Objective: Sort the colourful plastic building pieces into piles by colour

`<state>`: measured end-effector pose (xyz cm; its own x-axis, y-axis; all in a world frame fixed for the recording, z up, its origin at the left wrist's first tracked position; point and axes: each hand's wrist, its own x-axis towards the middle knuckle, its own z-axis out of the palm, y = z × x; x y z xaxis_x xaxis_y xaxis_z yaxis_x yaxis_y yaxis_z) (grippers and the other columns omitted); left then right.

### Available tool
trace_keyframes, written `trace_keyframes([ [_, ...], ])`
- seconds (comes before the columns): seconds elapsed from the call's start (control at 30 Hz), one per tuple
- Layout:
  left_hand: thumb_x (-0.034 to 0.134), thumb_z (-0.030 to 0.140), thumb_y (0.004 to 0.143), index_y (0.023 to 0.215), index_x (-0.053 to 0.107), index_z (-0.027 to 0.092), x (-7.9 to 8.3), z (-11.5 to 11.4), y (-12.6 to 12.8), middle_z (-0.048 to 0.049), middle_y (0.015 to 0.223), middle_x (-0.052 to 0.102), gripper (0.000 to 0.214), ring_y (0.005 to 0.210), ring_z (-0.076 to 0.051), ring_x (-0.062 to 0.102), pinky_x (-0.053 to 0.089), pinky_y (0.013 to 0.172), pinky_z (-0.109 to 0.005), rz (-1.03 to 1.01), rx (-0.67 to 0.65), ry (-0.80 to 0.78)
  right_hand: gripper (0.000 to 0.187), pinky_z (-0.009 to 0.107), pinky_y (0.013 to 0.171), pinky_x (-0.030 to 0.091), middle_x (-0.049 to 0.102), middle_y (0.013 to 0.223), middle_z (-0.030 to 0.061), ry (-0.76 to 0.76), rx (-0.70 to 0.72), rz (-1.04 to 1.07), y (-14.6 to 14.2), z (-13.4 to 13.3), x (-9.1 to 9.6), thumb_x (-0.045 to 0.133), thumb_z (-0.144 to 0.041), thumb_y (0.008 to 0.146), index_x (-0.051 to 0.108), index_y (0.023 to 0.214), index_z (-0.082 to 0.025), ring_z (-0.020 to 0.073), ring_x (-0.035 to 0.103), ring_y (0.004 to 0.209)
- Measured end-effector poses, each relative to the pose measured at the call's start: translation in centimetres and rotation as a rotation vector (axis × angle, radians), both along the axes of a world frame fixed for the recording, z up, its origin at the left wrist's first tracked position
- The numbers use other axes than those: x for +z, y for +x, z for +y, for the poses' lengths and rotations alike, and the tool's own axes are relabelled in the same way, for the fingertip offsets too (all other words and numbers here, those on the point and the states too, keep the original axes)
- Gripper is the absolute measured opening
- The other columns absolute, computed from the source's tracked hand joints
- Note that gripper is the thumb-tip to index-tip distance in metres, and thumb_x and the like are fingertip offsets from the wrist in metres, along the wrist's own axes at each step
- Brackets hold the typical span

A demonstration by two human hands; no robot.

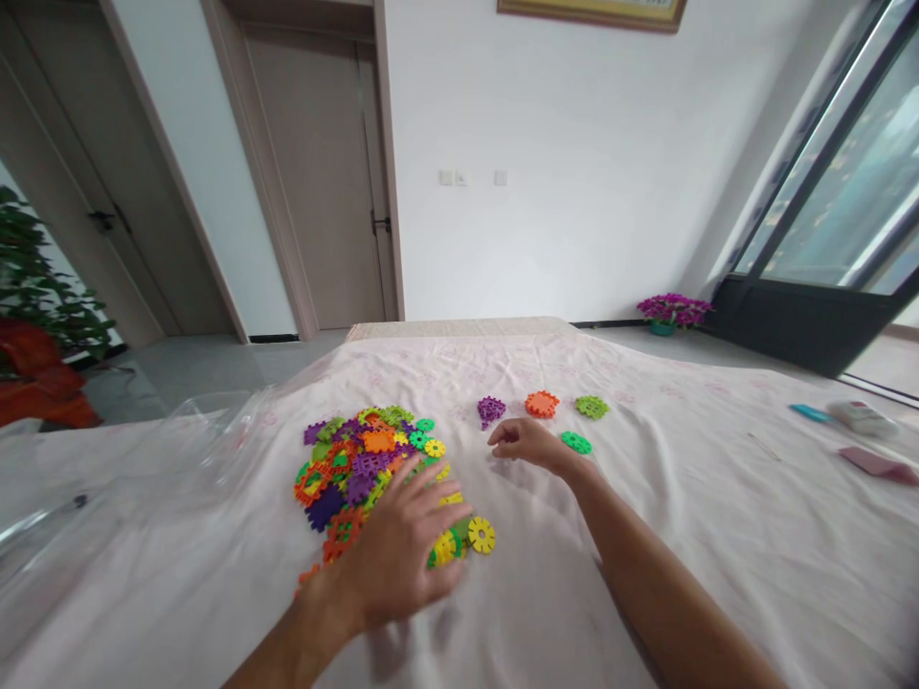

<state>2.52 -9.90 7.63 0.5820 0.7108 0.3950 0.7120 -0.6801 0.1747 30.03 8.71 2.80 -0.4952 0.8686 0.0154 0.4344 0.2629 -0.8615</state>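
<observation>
While the left hand (pixel 413 531) spreads, the right hand (pixel 526 444) curls

Under and beyond the wide left fingers lie toothed pieces (pixel 373 464); whether the right holds one, I cannot tell. They look light, stiff; best pinched by the rims.

Blurred fingers (pixel 451 518) of the left hand (pixel 409 541) hide part of the colourful pile (pixel 369 464).

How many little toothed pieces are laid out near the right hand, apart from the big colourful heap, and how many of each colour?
Purple piece: 1
Orange piece: 1
Yellow-green piece: 1
Deeper green piece: 1
Total: 4
</observation>
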Motion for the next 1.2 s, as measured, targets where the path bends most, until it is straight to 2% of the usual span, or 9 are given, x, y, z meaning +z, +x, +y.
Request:
trace_keyframes([
  [0.1,0.06,0.058,0.086,0.148,0.052,0.025,-2.7,-1.4,2.8,-0.0126,0.158,0.044,0.071,0.149,-0.035,0.033,0.017,0.125,-0.06,0.191,0.092,-0.059,0.033,0.022,0.058,0.043,0.067,0.071,-0.0005,-0.088,0.127,-0.031,-1.0,-1.0,0.3,0.079,-0.035,0.067,0.076,0.094,-0.015,0.0118,0.057,0.063],
  [0.2,0.055,0.062,0.088,0.148,0.053,0.027,-5.4,-0.6,3.6,-0.014,0.159,0.042,0.069,0.15,-0.037,0.03,0.018,0.123,-0.064,0.235,0.218,-0.07,0.036,0.022,0.062,0.044,0.069,0.077,-0.0007,-0.136,0.236,-0.113,-1.7,-2.0,0.8,0.082,-0.036,0.065,0.076,0.095,-0.017,0.0126,0.059,0.069],
  [0.3,0.055,0.058,0.09,0.142,0.059,0.03,-6.4,1.2,3.6,-0.0143,0.157,0.044,0.059,0.151,-0.038,0.029,0.013,0.122,-0.068,0.202,0.32,-0.025,0.043,0.022,0.064,0.044,0.069,0.079,-0.0015,-0.185,0.342,-0.215,-2.5,-2.9,1.4,0.086,-0.04,0.061,0.076,0.097,-0.018,0.0134,0.06,0.072],
  [0.37,0.056,0.054,0.091,0.139,0.062,0.029,-6.3,2.3,3.4,-0.0152,0.155,0.047,0.054,0.15,-0.039,0.029,0.011,0.121,-0.069,0.172,0.369,-0.001,0.049,0.022,0.064,0.044,0.068,0.081,-0.0022,-0.159,0.396,-0.298,-3.1,-3.5,1.9,0.088,-0.043,0.059,0.075,0.099,-0.019,0.0135,0.06,0.073],
  [0.53,0.055,0.038,0.094,0.133,0.066,0.029,-5.8,4.1,2.7,-0.0132,0.153,0.051,0.041,0.148,-0.038,0.033,0.009,0.121,-0.069,0.153,0.483,0.046,0.051,0.022,0.062,0.039,0.066,0.084,-0.0028,0.106,0.398,-0.515,-4.6,-4.9,2.6,0.091,-0.042,0.055,0.073,0.099,-0.022,0.0133,0.057,0.072],
  [0.7,0.056,0.03,0.093,0.131,0.067,0.025,-5.2,4.5,1.7,-0.0139,0.148,0.055,0.039,0.143,-0.04,0.041,0.011,0.12,-0.069,0.12,0.544,0.055,0.037,0.021,0.06,0.038,0.065,0.08,-0.0033,0.043,0.426,-0.528,-5.2,-5.4,2.8,0.089,-0.04,0.062,0.073,0.089,-0.021,0.0125,0.057,0.07],
  [0.83,0.047,0.036,0.099,0.125,0.07,0.027,-3.3,4.9,0.4,-0.0108,0.139,0.064,0.036,0.136,-0.035,0.05,0.013,0.12,-0.065,0.001,0.556,0.137,0.045,0.021,0.06,0.037,0.065,0.083,-0.0033,0.105,0.474,-0.534,-5.5,-5.8,2.9,0.091,-0.038,0.056,0.073,0.094,-0.022,0.0125,0.056,0.07],
  [1.03,0.041,0.032,0.1,0.121,0.069,0.025,-0.7,6.7,-5.6,-0.0068,0.134,0.068,0.035,0.127,-0.026,0.058,0.017,0.121,-0.054,-0.207,0.763,0.222,0.032,0.02,0.055,0.035,0.065,0.073,-0.0057,0.018,0.504,-0.529,-5.5,-6.3,3.0,0.089,-0.037,0.059,0.069,0.08,-0.02,0.0105,0.055,0.063],
  [1.2,0.038,0.031,0.099,0.122,0.068,0.022,-3.0,7.1,-11.4,-0.0069,0.132,0.068,0.039,0.122,-0.026,0.06,0.033,0.114,-0.046,-0.278,0.987,0.18,0.026,0.02,0.055,0.038,0.065,0.069,-0.0049,-0.146,0.417,-0.309,-4.2,-5.0,2.9,0.083,-0.032,0.064,0.066,0.078,-0.018,0.0108,0.057,0.063],
])
